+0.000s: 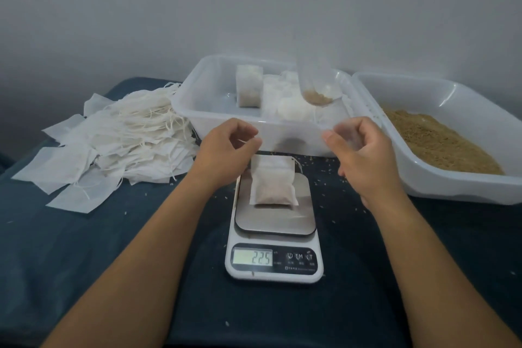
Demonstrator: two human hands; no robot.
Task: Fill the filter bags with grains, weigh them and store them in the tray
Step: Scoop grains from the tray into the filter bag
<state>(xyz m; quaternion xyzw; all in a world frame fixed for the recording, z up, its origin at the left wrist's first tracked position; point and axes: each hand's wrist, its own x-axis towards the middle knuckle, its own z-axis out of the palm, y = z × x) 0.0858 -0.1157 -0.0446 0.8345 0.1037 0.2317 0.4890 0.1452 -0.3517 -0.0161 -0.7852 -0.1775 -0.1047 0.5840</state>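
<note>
A filled white filter bag (pixel 272 183) lies on the steel platform of a white digital scale (pixel 295 219), whose display reads 225. My left hand (pixel 226 147) hovers just above the bag's top left corner, fingers curled, pinching what looks like a thin white string. To the right of the bag, my right hand (pixel 364 152) grips a clear plastic scoop (pixel 317 93). The scoop reaches out over the storage tray (pixel 186 99), with a little brown grain in its far end. Several filled bags (pixel 249 89) sit inside that tray.
A clear tray (pixel 423 186) at the right holds a bed of brown grain (pixel 440 141). A loose pile of empty filter bags (pixel 113 138) with strings covers the left of the dark cloth. Stray grains lie scattered around the scale. A plain wall stands behind.
</note>
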